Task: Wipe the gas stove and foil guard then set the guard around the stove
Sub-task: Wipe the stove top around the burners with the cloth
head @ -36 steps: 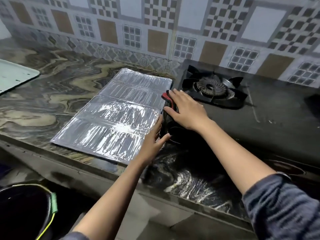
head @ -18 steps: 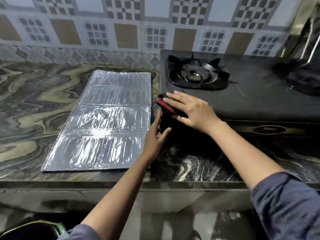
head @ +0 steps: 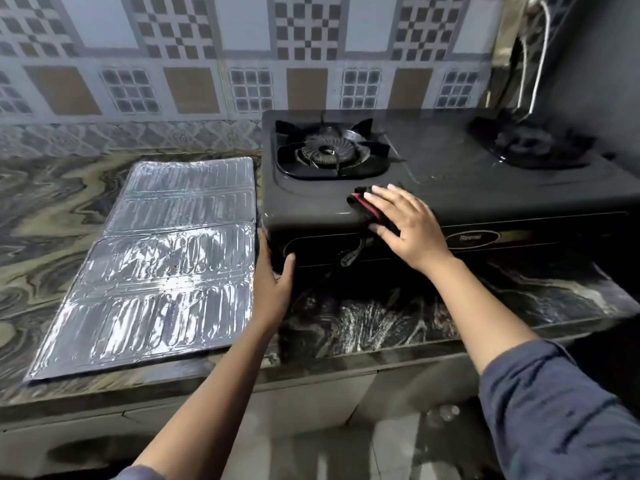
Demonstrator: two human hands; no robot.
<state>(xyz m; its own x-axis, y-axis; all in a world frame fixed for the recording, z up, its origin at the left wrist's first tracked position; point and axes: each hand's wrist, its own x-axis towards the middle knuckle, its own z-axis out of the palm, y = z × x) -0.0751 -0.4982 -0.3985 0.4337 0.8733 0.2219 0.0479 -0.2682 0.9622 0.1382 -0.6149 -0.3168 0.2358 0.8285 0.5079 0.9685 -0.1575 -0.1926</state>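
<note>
On the marble counter (head: 381, 317), our gas stove (head: 450, 188) sits against the tiled wall (head: 207, 64). Our left hand (head: 273, 282) braces its front-left corner: spread wide, thumb on the front panel, fingers along the left side. Our right hand (head: 405, 226) lies flat, fingers straight, pressing a black-and-red cloth (head: 362, 202) onto the stove's front edge near the left burner (head: 329, 152). Foil guard (head: 166, 265) lies flat just left of the stove.
</note>
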